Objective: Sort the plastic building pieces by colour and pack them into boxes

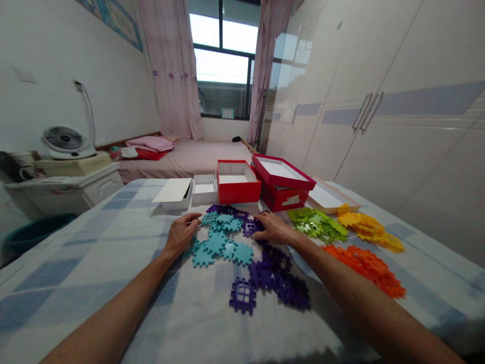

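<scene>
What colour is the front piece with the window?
The window piece is purple, clearest in the head view.

Bright window — pink curtains

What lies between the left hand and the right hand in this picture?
In the head view, mostly turquoise interlocking tiles, with some purple interlocking tiles, lie between the left hand and the right hand.
</scene>
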### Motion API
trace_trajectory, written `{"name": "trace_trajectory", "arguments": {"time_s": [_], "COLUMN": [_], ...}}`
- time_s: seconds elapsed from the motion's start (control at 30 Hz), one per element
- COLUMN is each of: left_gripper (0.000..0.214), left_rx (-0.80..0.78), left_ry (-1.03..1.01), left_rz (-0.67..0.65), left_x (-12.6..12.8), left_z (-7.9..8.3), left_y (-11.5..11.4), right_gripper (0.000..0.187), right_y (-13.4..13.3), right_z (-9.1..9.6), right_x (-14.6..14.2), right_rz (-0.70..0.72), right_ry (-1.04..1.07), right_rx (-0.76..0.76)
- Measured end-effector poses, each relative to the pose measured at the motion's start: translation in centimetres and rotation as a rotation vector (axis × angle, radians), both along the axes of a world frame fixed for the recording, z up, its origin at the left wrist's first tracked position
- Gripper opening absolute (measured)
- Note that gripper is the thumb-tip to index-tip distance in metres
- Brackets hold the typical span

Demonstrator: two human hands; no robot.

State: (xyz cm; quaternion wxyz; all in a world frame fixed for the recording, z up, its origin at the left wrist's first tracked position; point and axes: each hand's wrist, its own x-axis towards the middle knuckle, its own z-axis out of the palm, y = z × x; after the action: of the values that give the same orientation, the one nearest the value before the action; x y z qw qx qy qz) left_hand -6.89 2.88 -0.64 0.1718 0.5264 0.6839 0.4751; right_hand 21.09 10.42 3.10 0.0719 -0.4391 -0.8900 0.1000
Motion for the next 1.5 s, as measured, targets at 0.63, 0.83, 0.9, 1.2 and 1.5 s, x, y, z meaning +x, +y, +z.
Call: {"name": "trace_trajectory", "arguments": {"time_s": [0.63, 0.83, 0.9, 1.2, 1.5], "left_gripper": [0.043, 0.047, 0.046, 0.044, 0.046], "left_rx": [0.001, -0.007, -0.005, -0.009, -0.021], "left_ry": [0.017, 0.06, 0.066, 0.064, 0.061], "left_rz": [-0.02, -0.048, -0.049, -0.044, -0.046], "left_x": [0.0, -0.1, -0.1, 0.0, 0.0], "left_z": [0.0, -0.1, -0.3, -0.2, -0.2], "left_y": [0.0, 0.1, 0.1, 0.1, 0.1], "right_gripper": [0.027, 0.033, 0.032, 0.038, 0.039], "right_y": [2.0, 0.9, 0.5, 4.0, 5.4], "right_z": [1.7, 0.3, 0.1, 0.8, -0.7], "right_x": [0.1, -0.8, -0.6, 2.3, 2.3], "right_rz": [0.074, 0.029, 0.074, -0.23, -0.34], "right_ry": [0.06, -0.106, -0.04, 0.405, 0.198], "right_rx": [-0.173, -0.002, 0.049, -0.003, -0.171]}}
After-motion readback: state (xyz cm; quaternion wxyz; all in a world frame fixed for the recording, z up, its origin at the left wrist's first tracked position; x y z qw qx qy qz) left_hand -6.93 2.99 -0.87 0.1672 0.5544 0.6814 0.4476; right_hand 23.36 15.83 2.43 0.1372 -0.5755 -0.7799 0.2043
